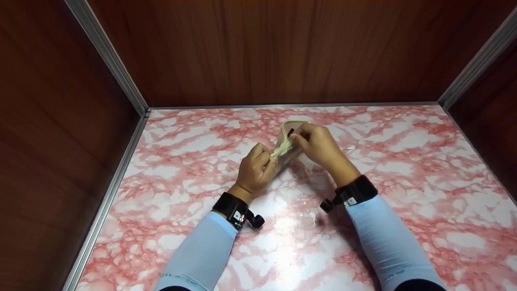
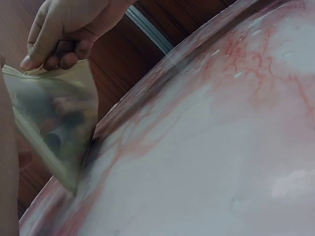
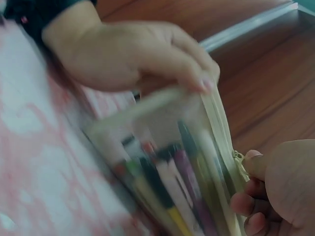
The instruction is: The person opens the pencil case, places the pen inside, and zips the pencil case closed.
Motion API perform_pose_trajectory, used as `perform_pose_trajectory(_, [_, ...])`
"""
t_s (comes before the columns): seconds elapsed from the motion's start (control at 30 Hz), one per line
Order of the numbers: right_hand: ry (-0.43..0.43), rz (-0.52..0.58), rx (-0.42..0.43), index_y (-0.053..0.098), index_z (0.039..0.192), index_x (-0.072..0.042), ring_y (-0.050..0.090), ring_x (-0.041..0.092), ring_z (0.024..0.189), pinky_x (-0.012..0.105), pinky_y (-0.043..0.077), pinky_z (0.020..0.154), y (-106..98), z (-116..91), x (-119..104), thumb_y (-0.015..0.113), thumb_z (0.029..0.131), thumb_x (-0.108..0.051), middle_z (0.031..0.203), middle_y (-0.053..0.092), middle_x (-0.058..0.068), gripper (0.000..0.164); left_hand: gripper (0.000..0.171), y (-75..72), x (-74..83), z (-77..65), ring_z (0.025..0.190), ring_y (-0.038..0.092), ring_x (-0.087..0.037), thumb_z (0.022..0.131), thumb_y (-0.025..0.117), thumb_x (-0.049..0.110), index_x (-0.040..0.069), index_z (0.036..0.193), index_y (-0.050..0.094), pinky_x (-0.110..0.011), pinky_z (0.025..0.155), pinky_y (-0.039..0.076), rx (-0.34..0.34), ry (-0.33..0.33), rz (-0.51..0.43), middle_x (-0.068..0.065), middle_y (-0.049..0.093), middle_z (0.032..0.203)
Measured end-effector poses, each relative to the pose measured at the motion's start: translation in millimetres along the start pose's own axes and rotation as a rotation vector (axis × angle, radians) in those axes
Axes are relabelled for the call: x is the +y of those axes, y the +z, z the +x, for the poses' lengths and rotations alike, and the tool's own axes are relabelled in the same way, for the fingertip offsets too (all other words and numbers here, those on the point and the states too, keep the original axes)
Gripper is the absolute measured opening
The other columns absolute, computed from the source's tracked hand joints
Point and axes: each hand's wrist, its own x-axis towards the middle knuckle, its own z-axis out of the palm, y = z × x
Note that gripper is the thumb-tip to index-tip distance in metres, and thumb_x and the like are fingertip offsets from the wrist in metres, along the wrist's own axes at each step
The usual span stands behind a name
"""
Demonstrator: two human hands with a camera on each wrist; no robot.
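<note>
Between both hands is a see-through mesh pouch (image 3: 162, 115) with cream edging and a zip. Several pens (image 3: 184, 182), one of them purple, show through its side in the right wrist view. My left hand (image 1: 255, 169) grips the near end of the pouch's zipped edge (image 1: 278, 152). With thumb and fingers, my right hand (image 1: 319, 146) pinches the zip pull (image 3: 239, 160) farther along that edge. Seen from the left wrist, the pouch hangs tilted, its lower corner close to the table. How far the zip is undone is hard to tell.
The table (image 1: 181, 250) has a red and white marbled top. Dark wood panels (image 1: 258, 52) with metal edging rise at the back and both sides. A small pale scrap (image 1: 350, 148) lies right of my right hand.
</note>
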Motion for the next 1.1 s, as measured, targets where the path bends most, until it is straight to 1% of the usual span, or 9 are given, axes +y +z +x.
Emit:
perform_pose_trajectory(0.13, [0.036,-0.037,0.008,0.079,0.104,-0.004,0.062,0.020,0.078,0.034,0.051,0.069,-8,11,9,0.074,0.112,-0.022,0.090,0.075,0.012,0.020,0.027,0.0,0.1,-0.6,0.075,0.053,-0.025,0.098,0.071,0.010,0.008,0.079,0.052,-0.036,0.058,0.051,0.010,0.089,0.051,-0.011,0.055,0.087])
perform_pose_trajectory(0.2, [0.041,-0.061,0.015,0.077,0.102,-0.003,0.062,0.022,0.078,0.036,0.050,0.070,-13,16,13,0.074,0.112,-0.021,0.090,0.074,0.013,0.021,0.028,-0.3,1.3,-0.4,0.072,0.051,-0.025,0.098,0.071,0.010,0.008,0.079,0.051,-0.036,0.056,0.050,0.005,0.116,0.060,-0.010,0.054,0.084])
perform_pose_trajectory(0.37, [0.033,-0.115,0.023,0.076,0.102,0.000,0.064,0.028,0.083,0.041,0.050,0.075,-25,29,20,0.071,0.112,-0.017,0.093,0.073,0.016,0.020,0.027,-1.2,5.1,1.8,0.067,0.049,-0.023,0.099,0.071,0.010,0.008,0.080,0.052,-0.035,0.054,0.049,-0.024,0.139,0.061,-0.009,0.055,0.083])
perform_pose_trajectory(0.57, [0.012,-0.204,0.061,0.075,0.101,0.000,0.068,0.034,0.085,0.046,0.052,0.077,-38,47,28,0.072,0.112,-0.021,0.097,0.076,0.021,0.024,0.030,-1.9,9.6,3.0,0.064,0.051,-0.023,0.107,0.065,0.014,0.007,0.081,0.052,-0.034,0.054,0.051,-0.052,0.172,0.074,-0.011,0.058,0.086])
perform_pose_trajectory(0.7, [0.065,-0.223,0.069,0.075,0.106,0.000,0.069,0.036,0.091,0.050,0.056,0.081,-43,56,33,0.071,0.113,-0.020,0.103,0.076,0.022,0.021,0.034,-1.3,11.4,2.1,0.062,0.051,-0.021,0.111,0.061,0.015,0.007,0.080,0.052,-0.033,0.051,0.051,-0.028,0.198,0.069,-0.011,0.059,0.086])
perform_pose_trajectory(0.87, [0.109,-0.231,0.088,0.075,0.110,0.001,0.073,0.039,0.098,0.057,0.059,0.088,-43,63,37,0.070,0.112,-0.020,0.108,0.078,0.024,0.021,0.035,-0.3,12.1,2.3,0.059,0.048,-0.020,0.111,0.062,0.014,0.007,0.079,0.050,-0.033,0.049,0.050,0.027,0.216,0.066,-0.012,0.057,0.085])
perform_pose_trajectory(0.93, [0.120,-0.240,0.092,0.074,0.111,0.001,0.074,0.040,0.099,0.058,0.060,0.089,-42,65,36,0.071,0.113,-0.022,0.109,0.078,0.024,0.023,0.035,-0.2,12.3,3.0,0.059,0.049,-0.019,0.112,0.061,0.014,0.007,0.079,0.051,-0.032,0.049,0.051,0.033,0.236,0.077,-0.011,0.057,0.085])
perform_pose_trajectory(1.03, [0.153,-0.238,0.096,0.074,0.112,0.000,0.074,0.038,0.099,0.056,0.060,0.088,-39,68,34,0.070,0.113,-0.025,0.108,0.078,0.023,0.025,0.034,-1.4,12.9,4.8,0.061,0.051,-0.018,0.114,0.058,0.015,0.007,0.081,0.052,-0.029,0.050,0.052,0.030,0.271,0.096,-0.010,0.058,0.085])
perform_pose_trajectory(1.1, [0.172,-0.208,0.096,0.074,0.111,0.000,0.072,0.036,0.097,0.052,0.058,0.086,-36,71,33,0.071,0.113,-0.025,0.106,0.078,0.022,0.026,0.036,-3.3,13.2,5.8,0.060,0.051,-0.018,0.116,0.056,0.017,0.007,0.081,0.053,-0.028,0.050,0.051,0.032,0.293,0.115,-0.010,0.060,0.086])
